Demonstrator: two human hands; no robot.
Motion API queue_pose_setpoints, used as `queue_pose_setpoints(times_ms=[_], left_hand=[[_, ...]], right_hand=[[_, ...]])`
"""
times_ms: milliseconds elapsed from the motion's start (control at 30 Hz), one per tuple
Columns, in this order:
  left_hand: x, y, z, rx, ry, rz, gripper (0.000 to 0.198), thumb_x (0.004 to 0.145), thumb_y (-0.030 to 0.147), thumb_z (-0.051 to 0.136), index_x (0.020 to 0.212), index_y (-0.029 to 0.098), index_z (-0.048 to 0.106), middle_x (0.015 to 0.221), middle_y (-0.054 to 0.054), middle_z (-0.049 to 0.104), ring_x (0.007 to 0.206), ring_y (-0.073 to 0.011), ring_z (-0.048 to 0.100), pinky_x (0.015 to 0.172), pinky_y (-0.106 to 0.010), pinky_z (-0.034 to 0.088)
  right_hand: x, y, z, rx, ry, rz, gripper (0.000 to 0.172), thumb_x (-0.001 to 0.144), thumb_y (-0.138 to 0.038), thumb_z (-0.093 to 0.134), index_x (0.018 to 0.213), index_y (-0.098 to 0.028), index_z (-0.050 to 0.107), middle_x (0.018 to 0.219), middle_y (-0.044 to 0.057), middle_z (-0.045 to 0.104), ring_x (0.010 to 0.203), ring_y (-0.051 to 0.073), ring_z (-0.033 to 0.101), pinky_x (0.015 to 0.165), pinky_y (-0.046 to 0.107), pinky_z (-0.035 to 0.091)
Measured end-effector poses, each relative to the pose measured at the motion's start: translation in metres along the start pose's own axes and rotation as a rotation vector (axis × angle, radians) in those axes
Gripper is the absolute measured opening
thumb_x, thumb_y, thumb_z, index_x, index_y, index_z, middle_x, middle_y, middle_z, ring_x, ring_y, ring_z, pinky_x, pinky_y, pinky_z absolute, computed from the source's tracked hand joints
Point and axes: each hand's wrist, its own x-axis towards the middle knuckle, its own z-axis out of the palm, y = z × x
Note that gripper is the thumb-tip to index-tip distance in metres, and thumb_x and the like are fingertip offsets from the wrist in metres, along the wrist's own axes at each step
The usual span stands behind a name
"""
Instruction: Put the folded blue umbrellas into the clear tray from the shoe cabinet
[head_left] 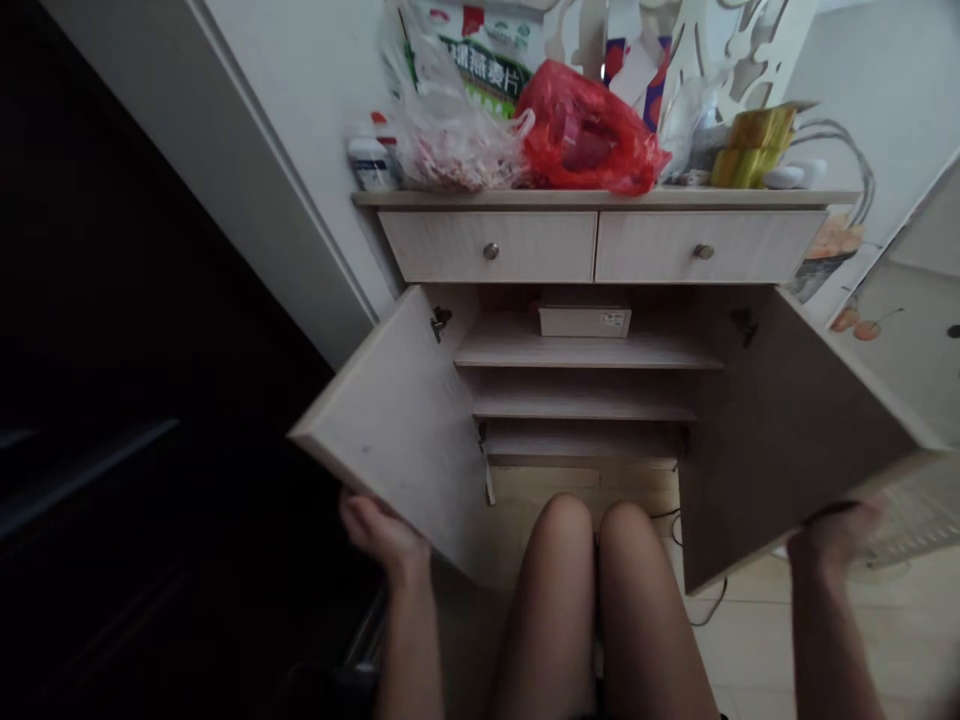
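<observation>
A pale wood cabinet (487,198) faces me with both of its doors swung outward. My left hand (384,532) is closed at the lower outer edge of the left cabinet door (397,430), its fingers partly hidden behind the panel. On the other side, my right hand (838,535) grips the bottom edge of the right cabinet door (795,440); its fingers are dim and partly covered. Between the doors, a white box (585,318) with a small label sits on the top shelf (495,345). Lower shelves (585,393) show beneath it.
Two drawers with round knobs (491,251) lie above the doors. On top stand a white bottle (370,163), a clear plastic bag (457,140), a red plastic bag (592,130) and gold tape rolls (754,145). My knees are between the doors. A dark cable (712,605) crosses the floor.
</observation>
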Motion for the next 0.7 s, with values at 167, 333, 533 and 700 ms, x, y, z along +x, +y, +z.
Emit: queue_pose_setpoints(times_ms=[167, 333, 533, 700], left_hand=[[-0.071, -0.003, 0.046, 0.105, -0.236, 0.08, 0.039, 0.082, 0.053, 0.055, 0.1, 0.02, 0.065, 0.098, -0.009, 0.07, 0.091, -0.0225, 0.065, 0.084, -0.035, 0.051], [-0.093, 0.017, 0.131, 0.334, -0.723, 0.293, 0.022, 0.087, 0.038, 0.059, 0.091, 0.02, 0.071, 0.095, -0.011, 0.074, 0.093, -0.023, 0.066, 0.089, -0.036, 0.047], [-0.1, 0.034, 0.219, 0.552, -0.917, 0.373, 0.018, 0.09, 0.032, 0.061, 0.096, 0.019, 0.071, 0.103, -0.009, 0.074, 0.1, -0.0229, 0.064, 0.089, -0.035, 0.042], [-0.098, 0.035, 0.254, 0.616, -0.961, 0.362, 0.02, 0.091, 0.035, 0.06, 0.096, 0.02, 0.071, 0.102, -0.009, 0.074, 0.099, -0.022, 0.065, 0.087, -0.034, 0.04]], right_hand=[[-0.039, -0.038, 0.047, 0.124, -0.1, 0.034, 0.054, 0.092, -0.059, 0.022, 0.128, -0.031, 0.051, 0.119, 0.014, 0.061, 0.112, 0.029, 0.059, 0.092, 0.049, 0.048], [-0.044, -0.078, 0.122, 0.039, -0.44, -0.326, 0.042, 0.096, -0.048, 0.032, 0.108, -0.021, 0.062, 0.107, 0.013, 0.063, 0.098, 0.025, 0.061, 0.087, 0.039, 0.047], [-0.023, -0.121, 0.205, -0.332, -0.605, -0.348, 0.037, 0.101, -0.037, 0.032, 0.113, -0.02, 0.063, 0.105, 0.01, 0.063, 0.084, 0.019, 0.06, 0.071, 0.028, 0.041], [-0.011, -0.133, 0.241, -0.409, -0.669, -0.331, 0.043, 0.102, -0.04, 0.029, 0.119, -0.019, 0.062, 0.105, 0.011, 0.064, 0.087, 0.022, 0.063, 0.073, 0.03, 0.043]])
